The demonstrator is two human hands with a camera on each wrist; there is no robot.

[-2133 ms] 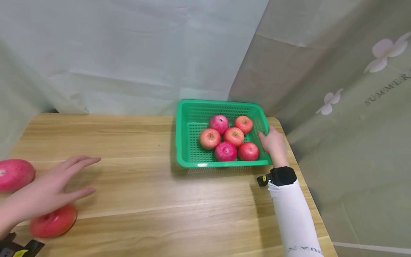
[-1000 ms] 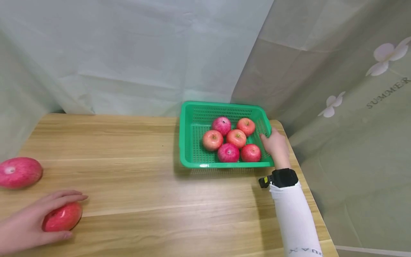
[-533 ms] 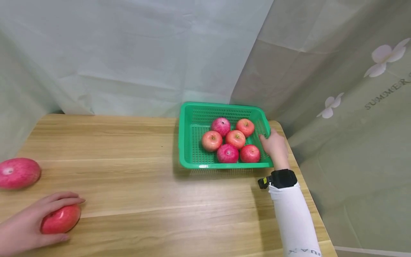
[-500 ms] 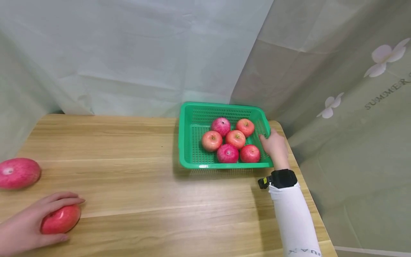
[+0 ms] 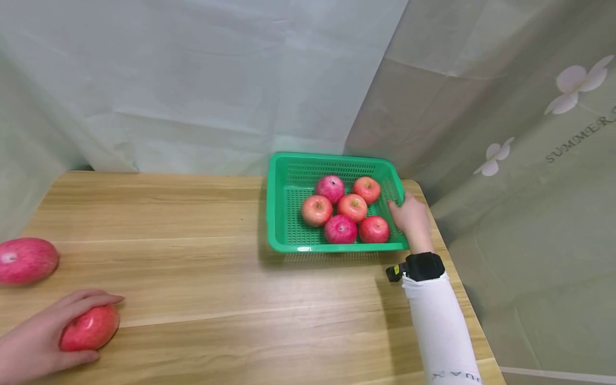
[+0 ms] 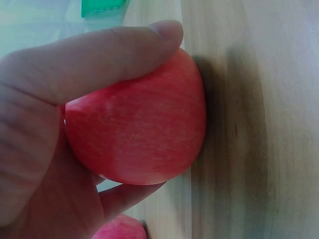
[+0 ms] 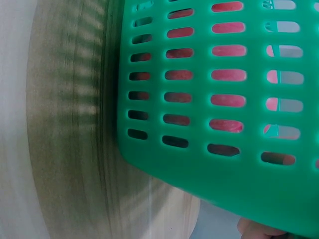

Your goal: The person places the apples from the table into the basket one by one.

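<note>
**A:** Where is the person's left hand [image 5: 36, 342]?

**B:** At the lower left of the head view. Its fingers curl over a red apple [image 5: 90, 328] lying on the wooden table [image 5: 202, 299]. The left wrist view shows the thumb across the top of the fruit and a finger under it, so the hand grips it.

**A:** Which way does the apple lie?

**B:** Its longer side runs from lower left to upper right in the head view. Its stem end is hidden by the hand.

**A:** What else is nearby?

**B:** A second apple [image 5: 26, 260] lies free just above it, at the left edge.

**A:** And the right hand [image 5: 410, 218]?

**B:** At right of centre, it grips the right wall of a green slotted basket [image 5: 284, 214], with its fingertips over the rim. The basket's long side runs left to right, and it holds 6 apples [image 5: 353, 207] bunched toward its right side.
</note>
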